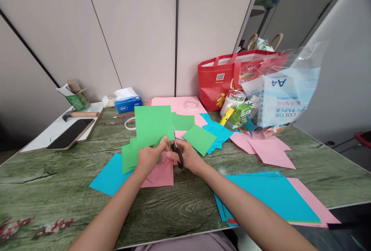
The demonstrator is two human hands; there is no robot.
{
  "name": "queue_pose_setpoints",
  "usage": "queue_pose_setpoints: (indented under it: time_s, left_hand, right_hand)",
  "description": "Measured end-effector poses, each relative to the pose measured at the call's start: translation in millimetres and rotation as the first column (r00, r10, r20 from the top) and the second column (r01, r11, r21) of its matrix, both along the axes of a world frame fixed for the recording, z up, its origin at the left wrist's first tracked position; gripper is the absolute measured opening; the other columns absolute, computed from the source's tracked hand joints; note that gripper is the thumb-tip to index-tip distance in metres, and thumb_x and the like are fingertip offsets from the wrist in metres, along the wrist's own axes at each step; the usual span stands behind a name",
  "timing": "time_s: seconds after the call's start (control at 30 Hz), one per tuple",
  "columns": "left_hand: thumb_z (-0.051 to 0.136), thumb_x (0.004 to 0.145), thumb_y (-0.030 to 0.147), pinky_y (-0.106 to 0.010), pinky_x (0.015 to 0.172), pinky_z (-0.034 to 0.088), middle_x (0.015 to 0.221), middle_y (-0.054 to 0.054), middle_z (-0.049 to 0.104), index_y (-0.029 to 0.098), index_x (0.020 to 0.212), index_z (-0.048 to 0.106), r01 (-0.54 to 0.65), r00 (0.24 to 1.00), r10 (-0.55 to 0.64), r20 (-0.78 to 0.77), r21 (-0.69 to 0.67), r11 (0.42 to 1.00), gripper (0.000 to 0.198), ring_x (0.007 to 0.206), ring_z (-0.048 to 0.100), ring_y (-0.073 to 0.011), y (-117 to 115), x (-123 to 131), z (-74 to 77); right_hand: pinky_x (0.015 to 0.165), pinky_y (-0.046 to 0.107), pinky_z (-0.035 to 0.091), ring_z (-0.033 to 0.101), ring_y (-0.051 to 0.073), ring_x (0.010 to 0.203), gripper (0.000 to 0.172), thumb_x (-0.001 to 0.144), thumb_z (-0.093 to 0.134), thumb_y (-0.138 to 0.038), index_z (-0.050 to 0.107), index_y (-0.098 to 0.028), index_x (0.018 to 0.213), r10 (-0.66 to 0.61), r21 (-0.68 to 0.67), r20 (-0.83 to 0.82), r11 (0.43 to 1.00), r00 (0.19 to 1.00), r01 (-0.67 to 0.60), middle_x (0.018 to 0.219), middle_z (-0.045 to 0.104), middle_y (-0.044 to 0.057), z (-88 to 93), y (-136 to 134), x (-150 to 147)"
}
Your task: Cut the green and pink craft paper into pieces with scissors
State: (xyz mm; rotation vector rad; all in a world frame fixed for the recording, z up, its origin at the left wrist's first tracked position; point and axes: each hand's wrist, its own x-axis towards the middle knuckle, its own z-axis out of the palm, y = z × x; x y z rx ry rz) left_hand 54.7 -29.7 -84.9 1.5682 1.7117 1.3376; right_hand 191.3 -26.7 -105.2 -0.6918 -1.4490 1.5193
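My left hand (150, 156) pinches the lower edge of a green paper sheet (152, 125) and holds it upright above the table. My right hand (185, 155) is closed around black-handled scissors (177, 151), whose blades point up along the sheet's right edge. Under both hands lie pink paper pieces (160, 173) and a blue sheet (111, 177). A loose green square (199, 139) lies just right of the scissors.
Blue and pink sheets (275, 195) are stacked at the front right. A red bag (216, 82), a plastic bag of A4 colour paper (282, 96), a tape roll (191, 104), tissue box (127, 102), phone (71, 133) and hammer (79, 115) stand further back.
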Motion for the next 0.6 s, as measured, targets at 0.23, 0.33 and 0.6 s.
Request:
queue_pose_setpoints:
  time_s: [0.23,0.33,0.6]
  left_hand:
    - [0.059,0.066,0.038,-0.028,0.06,0.046,0.045,0.001,0.059,0.024,0.051,0.063,0.021,0.998,-0.023,-0.053,-0.036,0.999,0.02,0.065,0.064,-0.0227,1.4,-2.7,-5.3]
    - [0.058,0.066,0.042,-0.028,0.059,0.045,0.046,0.0,0.059,0.023,0.046,0.059,-0.002,0.998,-0.001,-0.058,-0.045,0.999,0.027,0.066,0.063,-0.023,0.1,-0.5,-2.4]
    - [0.055,0.065,0.047,-0.029,0.053,0.044,0.042,0.001,0.054,0.023,0.038,0.045,-0.024,0.999,0.021,-0.05,-0.055,0.998,0.038,0.052,0.057,-0.0199,-1.6,4.6,2.7]
  right_hand:
    - [0.042,0.021,0.033,0.04,0.008,0.044,0.037,0.058,0.073,-0.044,0.054,-0.016,0.073,-0.023,-0.01,-0.014,1.0,1.0,0.023,0.051,0.047,-0.006,-3.8,1.2,-1.1]
    - [0.041,0.021,0.034,0.041,0.008,0.041,0.036,0.058,0.073,-0.044,0.054,-0.016,0.071,-0.036,-0.007,-0.009,0.999,0.999,0.036,0.048,0.048,-0.006,-5.1,1.5,-1.6]
    - [0.038,0.021,0.032,0.041,0.008,0.037,0.032,0.062,0.071,-0.042,0.051,-0.018,0.066,-0.062,-0.031,-0.034,0.998,0.998,0.06,0.042,0.047,-0.007,-8.9,-0.1,-4.6]
